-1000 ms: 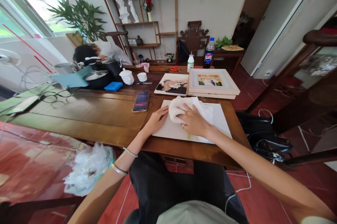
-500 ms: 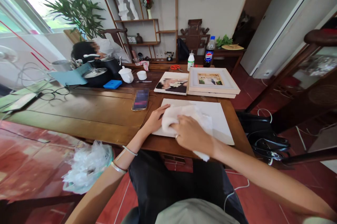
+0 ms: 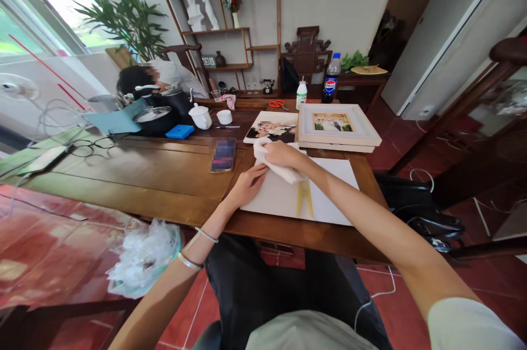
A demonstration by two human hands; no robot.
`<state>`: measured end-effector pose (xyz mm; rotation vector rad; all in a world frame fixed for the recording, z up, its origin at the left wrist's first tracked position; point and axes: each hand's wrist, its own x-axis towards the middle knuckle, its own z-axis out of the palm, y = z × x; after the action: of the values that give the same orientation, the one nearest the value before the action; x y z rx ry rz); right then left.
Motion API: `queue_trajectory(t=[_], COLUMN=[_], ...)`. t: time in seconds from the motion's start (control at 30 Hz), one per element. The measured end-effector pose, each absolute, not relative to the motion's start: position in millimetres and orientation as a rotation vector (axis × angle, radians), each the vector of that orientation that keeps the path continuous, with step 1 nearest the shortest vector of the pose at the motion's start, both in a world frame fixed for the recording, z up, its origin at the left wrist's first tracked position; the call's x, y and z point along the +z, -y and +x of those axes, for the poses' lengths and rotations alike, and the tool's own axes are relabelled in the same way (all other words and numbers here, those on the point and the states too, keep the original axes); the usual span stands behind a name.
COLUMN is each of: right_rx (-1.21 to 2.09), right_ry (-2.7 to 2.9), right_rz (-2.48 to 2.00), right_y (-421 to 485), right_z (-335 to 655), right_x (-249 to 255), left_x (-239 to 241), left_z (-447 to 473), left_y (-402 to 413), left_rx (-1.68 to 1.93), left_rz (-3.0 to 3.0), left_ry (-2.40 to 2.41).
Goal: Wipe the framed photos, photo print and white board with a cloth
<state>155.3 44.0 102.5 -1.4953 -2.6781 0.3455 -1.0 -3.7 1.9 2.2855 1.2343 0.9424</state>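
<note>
A white board (image 3: 333, 171) with a yellow mark shaped like two strips (image 3: 304, 199) lies flat at the table's front edge. My right hand (image 3: 284, 153) grips a bunched white cloth (image 3: 284, 170) over the board's far left part. On the board's left side rests my left hand (image 3: 249, 185), palm down with its fingers stretched out, just below the cloth. Behind the board are a photo panel (image 3: 269, 126) and a white picture frame (image 3: 362, 126) with a photo inside, lying on another flat piece.
A phone (image 3: 223, 154) lies left of the board. Further back stand a white teapot (image 3: 200, 116), a small white cup (image 3: 224, 117), red-handled scissors (image 3: 278, 103), a white bottle (image 3: 302, 94) and a cola bottle (image 3: 331, 80). A person (image 3: 177, 77) leans at the far left.
My right hand has moved the cloth away from me, toward the board's far left corner, uncovering the yellow mark. My left hand stays at the board's left side.
</note>
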Motion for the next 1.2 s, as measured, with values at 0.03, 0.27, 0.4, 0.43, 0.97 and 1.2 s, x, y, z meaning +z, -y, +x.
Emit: queue_trajectory(t=[0.03,0.27,0.4,0.43,0.97,1.2], right_rx=[0.339,0.233,0.165,0.145,0.366,0.387], right_ry=[2.674,2.651,2.61,2.595,2.779,2.637], right_rz=[-1.519,-1.62,-1.685,-1.7,-1.29,-1.354], right_y=[-43,-18,-4,1,93,1], right_z=[160,232,284,294,315,334], right_x=[103,105,91,87,91,65], left_x=[2,4,2,2,0,2], left_z=[-1,0,0,0,1,1], left_y=[4,5,5,5,5,5], left_rx=[0.942,0.946,0.96,0.96,0.951,0.936], left_rz=[2.283,2.261,2.26,2.262,2.302,2.297], left_ry=[-1.23,-1.226,-1.224,-1.225,-1.231,-1.235])
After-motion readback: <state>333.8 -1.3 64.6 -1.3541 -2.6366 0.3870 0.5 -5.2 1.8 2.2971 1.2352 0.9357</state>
